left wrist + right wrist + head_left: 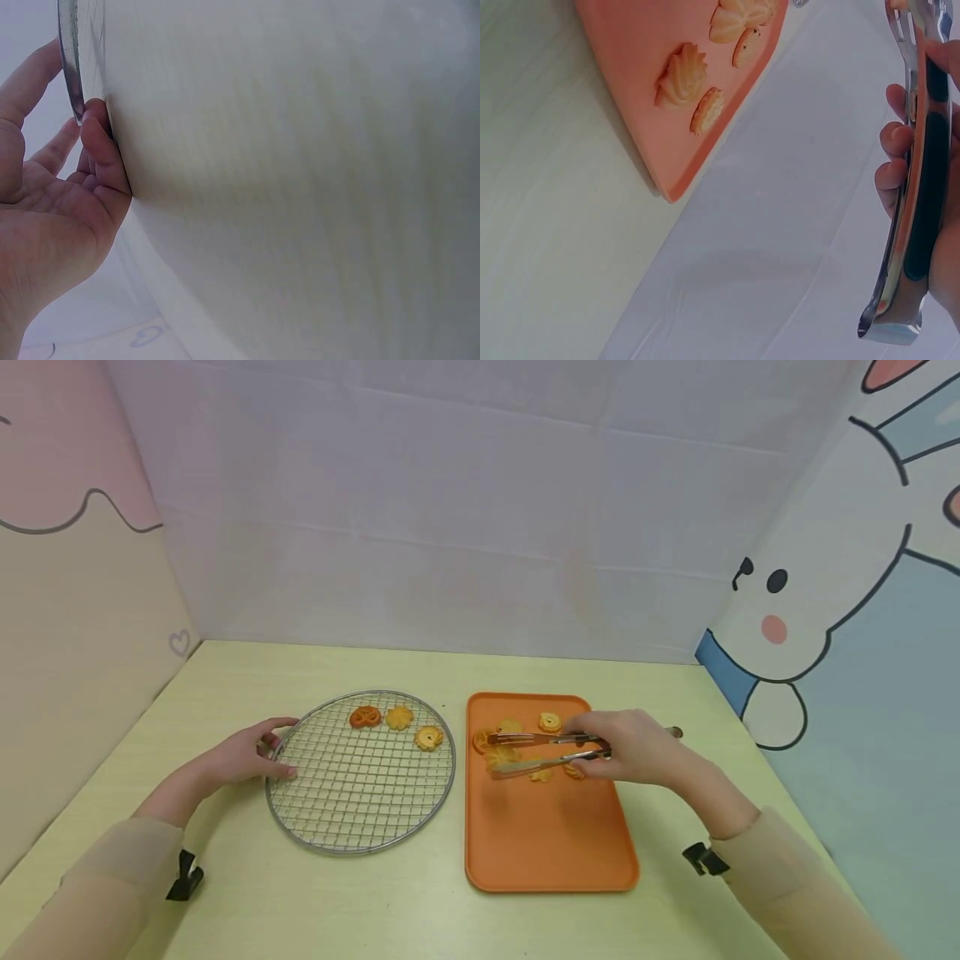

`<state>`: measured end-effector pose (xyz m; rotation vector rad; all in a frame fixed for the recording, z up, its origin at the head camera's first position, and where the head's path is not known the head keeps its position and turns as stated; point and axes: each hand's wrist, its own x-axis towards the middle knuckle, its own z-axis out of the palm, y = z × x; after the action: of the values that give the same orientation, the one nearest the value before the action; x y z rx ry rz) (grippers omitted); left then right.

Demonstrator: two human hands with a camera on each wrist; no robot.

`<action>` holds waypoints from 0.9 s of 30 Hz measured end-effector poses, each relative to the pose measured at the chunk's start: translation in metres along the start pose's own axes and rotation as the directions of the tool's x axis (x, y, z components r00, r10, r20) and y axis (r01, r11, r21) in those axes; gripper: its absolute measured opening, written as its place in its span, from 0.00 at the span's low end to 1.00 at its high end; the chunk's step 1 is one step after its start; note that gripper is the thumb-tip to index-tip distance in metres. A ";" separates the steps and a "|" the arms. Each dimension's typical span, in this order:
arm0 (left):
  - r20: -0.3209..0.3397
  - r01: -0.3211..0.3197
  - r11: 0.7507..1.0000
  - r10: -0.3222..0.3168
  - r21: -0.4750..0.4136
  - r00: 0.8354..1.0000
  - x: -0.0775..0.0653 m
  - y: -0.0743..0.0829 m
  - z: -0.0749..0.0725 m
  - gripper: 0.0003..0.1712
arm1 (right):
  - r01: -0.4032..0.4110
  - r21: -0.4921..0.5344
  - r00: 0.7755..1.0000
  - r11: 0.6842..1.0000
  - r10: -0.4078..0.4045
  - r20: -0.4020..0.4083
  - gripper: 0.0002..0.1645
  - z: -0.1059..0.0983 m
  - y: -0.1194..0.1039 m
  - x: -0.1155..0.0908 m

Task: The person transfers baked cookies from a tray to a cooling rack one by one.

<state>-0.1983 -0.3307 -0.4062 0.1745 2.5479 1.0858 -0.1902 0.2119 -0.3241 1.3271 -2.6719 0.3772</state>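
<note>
My left hand [251, 752] grips the left rim of a round wire rack [352, 793], thumb over the edge. In the left wrist view its other fingers curl by the metal rim [70, 75]. Three cookies lie near the rack's far edge: a pretzel-shaped one [365, 717], a flower-shaped one [399, 717] and a ring-shaped one [429, 737]. My right hand [633, 747] holds metal tongs [919, 225] with dark grips. Their parted tips point left over the orange tray [551, 852], around a ruffled cookie [501, 757]; I cannot tell whether they pinch it.
Several more cookies lie in the tray's far half, among them a round one [550, 722] and a swirled one [682, 77]. Rack and tray stand side by side on a pale table [360, 910]. A white wall [450, 527] closes off the back, with printed panels at both sides.
</note>
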 end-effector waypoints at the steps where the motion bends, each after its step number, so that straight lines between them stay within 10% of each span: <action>1: 0.000 0.000 1.000 0.000 -0.002 1.000 0.000 0.000 0.000 0.55 | 0.008 -0.001 1.000 1.000 -0.008 -0.006 0.18 -0.001 -0.001 0.003; 27: 0.007 0.014 1.000 -0.014 -0.019 1.000 -0.003 0.005 -0.001 0.56 | 0.044 -0.067 0.999 0.997 -0.046 -0.020 0.18 0.031 -0.013 0.056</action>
<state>-0.1961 -0.3282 -0.4010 0.1548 2.5283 1.1013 -0.2135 0.1530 -0.3385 1.3536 -2.6078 0.2928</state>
